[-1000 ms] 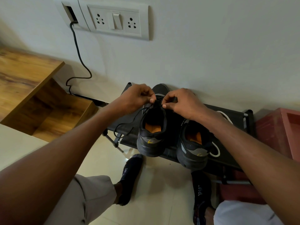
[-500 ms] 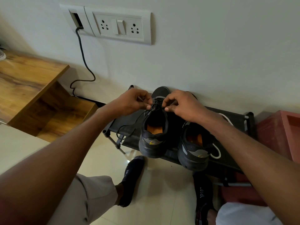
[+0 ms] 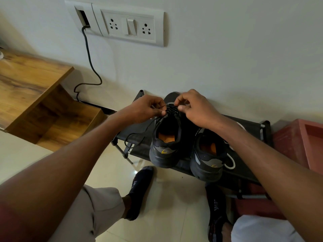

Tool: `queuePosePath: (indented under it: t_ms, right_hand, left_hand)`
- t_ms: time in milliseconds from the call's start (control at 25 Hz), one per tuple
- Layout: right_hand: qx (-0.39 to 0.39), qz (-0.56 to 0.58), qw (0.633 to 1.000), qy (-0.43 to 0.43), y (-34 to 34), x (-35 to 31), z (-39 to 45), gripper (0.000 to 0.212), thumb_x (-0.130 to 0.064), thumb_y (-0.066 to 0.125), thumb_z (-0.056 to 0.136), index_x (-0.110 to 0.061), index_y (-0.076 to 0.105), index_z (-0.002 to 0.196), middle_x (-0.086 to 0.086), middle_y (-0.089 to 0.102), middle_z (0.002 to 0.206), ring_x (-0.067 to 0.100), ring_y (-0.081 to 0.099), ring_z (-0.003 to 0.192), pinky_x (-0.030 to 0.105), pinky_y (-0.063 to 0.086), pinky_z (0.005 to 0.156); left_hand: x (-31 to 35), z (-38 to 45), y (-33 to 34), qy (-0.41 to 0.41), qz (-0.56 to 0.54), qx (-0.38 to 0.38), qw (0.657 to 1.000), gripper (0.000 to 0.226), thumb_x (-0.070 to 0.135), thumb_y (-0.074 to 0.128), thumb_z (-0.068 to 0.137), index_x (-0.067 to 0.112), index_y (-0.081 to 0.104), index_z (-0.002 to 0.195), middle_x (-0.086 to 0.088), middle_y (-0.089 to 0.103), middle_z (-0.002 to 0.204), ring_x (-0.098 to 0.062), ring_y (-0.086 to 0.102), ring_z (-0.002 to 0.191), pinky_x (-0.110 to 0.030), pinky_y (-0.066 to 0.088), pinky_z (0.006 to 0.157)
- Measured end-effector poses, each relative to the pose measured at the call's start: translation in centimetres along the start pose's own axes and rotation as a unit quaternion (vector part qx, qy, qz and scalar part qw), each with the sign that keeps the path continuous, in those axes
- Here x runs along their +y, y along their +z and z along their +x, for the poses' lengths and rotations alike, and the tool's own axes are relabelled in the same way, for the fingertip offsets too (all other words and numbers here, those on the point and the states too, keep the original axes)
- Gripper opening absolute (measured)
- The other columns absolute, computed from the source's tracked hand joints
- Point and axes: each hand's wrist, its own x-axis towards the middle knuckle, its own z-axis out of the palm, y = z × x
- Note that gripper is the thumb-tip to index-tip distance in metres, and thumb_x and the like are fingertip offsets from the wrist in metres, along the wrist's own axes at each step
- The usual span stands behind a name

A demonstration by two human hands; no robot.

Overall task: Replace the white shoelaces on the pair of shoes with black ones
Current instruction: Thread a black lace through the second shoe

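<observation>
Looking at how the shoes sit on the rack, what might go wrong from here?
1. The left shoe has its heel past the rack edge; tugging the black lace might tip it off.
2. The white lace beside the right shoe could snag a forearm.

Right hand [image 3: 195,109] covers the toe and lacing of the right shoe [image 3: 208,154]; only the heel shows. White lace [image 3: 230,161] is partly hidden behind that shoe. Both hands' fingertips mask the black lace [image 3: 172,109] ends. Red crate [image 3: 304,142], beside that shoe, is cut off by the frame.
</observation>
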Motion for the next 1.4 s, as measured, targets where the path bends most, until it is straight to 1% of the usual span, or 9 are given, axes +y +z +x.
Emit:
queuePosePath:
  t_ms: [160, 400, 600, 720, 840, 1000, 1160, 1280, 1400]
  right_hand:
    - [-0.024, -0.038, 0.999, 0.022, 0.4, 1.1, -0.4, 0.014, -0.020, 0.080, 0.091, -0.026, 0.077, 0.103, -0.004, 0.057, 0.111, 0.015, 0.056, 0.106, 0.028, 0.041, 0.087]
    - [0.020, 0.019, 0.999, 0.026, 1.1, 0.5, -0.4, 0.009, -0.020, 0.076, 0.094, -0.028, 0.074, 0.092, -0.005, 0.062, 0.106, 0.009, 0.059, 0.094, 0.026, 0.042, 0.080]
    - [-0.027, 0.038, 0.997, 0.057, 0.2, 1.2, -0.4, 0.002, -0.029, 0.069, 0.100, -0.031, 0.069, 0.101, -0.008, 0.075, 0.087, 0.008, 0.071, 0.084, 0.038, 0.059, 0.088]
    - [-0.094, -0.023, 0.994, 0.046, -0.9, 0.8, -1.1, 0.012, -0.037, 0.073, 0.097, -0.028, 0.069, 0.105, -0.008, 0.076, 0.073, 0.003, 0.069, 0.067, 0.030, 0.054, 0.070]
    - [-0.097, -0.071, 0.992, 0.033, -1.0, 0.3, -1.4, 0.008, -0.030, 0.075, 0.096, -0.027, 0.075, 0.103, -0.005, 0.071, 0.065, 0.004, 0.065, 0.063, 0.027, 0.047, 0.066]
    - [-0.067, -0.178, 0.980, 0.057, -2.5, 0.7, -2.0, 0.007, -0.026, 0.076, 0.093, -0.029, 0.081, 0.098, -0.005, 0.073, 0.086, 0.015, 0.066, 0.078, 0.030, 0.050, 0.075]
    - [-0.068, -0.179, 0.981, 0.041, -3.3, 0.6, -2.6, 0.015, -0.026, 0.065, 0.100, -0.028, 0.078, 0.108, 0.001, 0.075, 0.107, 0.022, 0.067, 0.093, 0.034, 0.052, 0.082]
    - [-0.076, -0.244, 0.967, 0.009, -2.1, -0.9, -3.1, 0.018, -0.032, 0.061, 0.101, -0.029, 0.077, 0.109, 0.004, 0.073, 0.108, 0.028, 0.067, 0.099, 0.039, 0.054, 0.085]
    - [-0.055, -0.261, 0.962, 0.051, -2.7, -0.3, -4.1, 0.020, -0.038, 0.060, 0.102, -0.027, 0.075, 0.094, 0.003, 0.073, 0.100, 0.029, 0.068, 0.094, 0.041, 0.055, 0.084]
  left_hand:
    - [0.3, -0.1, 0.0, 0.001, -0.003, -0.003, 1.000, 0.002, 0.017, 0.074, 0.096, 0.018, 0.072, 0.097, -0.002, 0.070, 0.084, -0.011, 0.063, 0.076, -0.031, 0.055, 0.073]
    - [0.1, -0.1, 0.0, -0.016, 0.001, -0.008, 1.000, 0.003, 0.019, 0.073, 0.097, 0.021, 0.071, 0.095, -0.001, 0.070, 0.082, -0.016, 0.064, 0.077, -0.044, 0.058, 0.084]
    - [1.1, -1.2, -0.7, -0.060, -0.024, -0.057, 0.996, 0.015, 0.024, 0.065, 0.103, 0.013, 0.067, 0.112, -0.022, 0.073, 0.102, -0.027, 0.066, 0.086, -0.042, 0.058, 0.081]
    - [1.2, -2.2, -1.2, -0.098, 0.007, -0.127, 0.987, 0.020, 0.029, 0.069, 0.100, 0.016, 0.066, 0.115, -0.015, 0.076, 0.094, -0.022, 0.065, 0.073, -0.034, 0.050, 0.067]
    - [1.4, -2.7, -1.7, -0.097, 0.055, -0.107, 0.988, 0.020, 0.036, 0.066, 0.101, 0.017, 0.073, 0.099, -0.003, 0.065, 0.069, -0.013, 0.053, 0.061, -0.030, 0.044, 0.067]
    - [1.4, -3.1, -2.8, -0.110, 0.122, -0.065, 0.984, 0.026, 0.034, 0.065, 0.102, 0.016, 0.077, 0.088, 0.002, 0.059, 0.061, -0.006, 0.051, 0.054, -0.028, 0.043, 0.067]
    - [1.3, -3.7, -3.3, -0.113, 0.154, -0.073, 0.979, 0.025, 0.037, 0.064, 0.102, 0.019, 0.075, 0.088, 0.000, 0.055, 0.067, -0.014, 0.050, 0.062, -0.031, 0.043, 0.063]
    - [2.6, -3.9, -3.8, -0.103, 0.214, -0.057, 0.970, 0.027, 0.036, 0.063, 0.103, 0.022, 0.077, 0.085, 0.002, 0.051, 0.063, -0.014, 0.041, 0.057, -0.030, 0.035, 0.060]
    - [3.4, -4.1, -4.7, -0.120, 0.246, -0.019, 0.962, 0.033, 0.034, 0.058, 0.106, 0.019, 0.077, 0.083, 0.002, 0.052, 0.064, -0.016, 0.044, 0.060, -0.032, 0.038, 0.064]
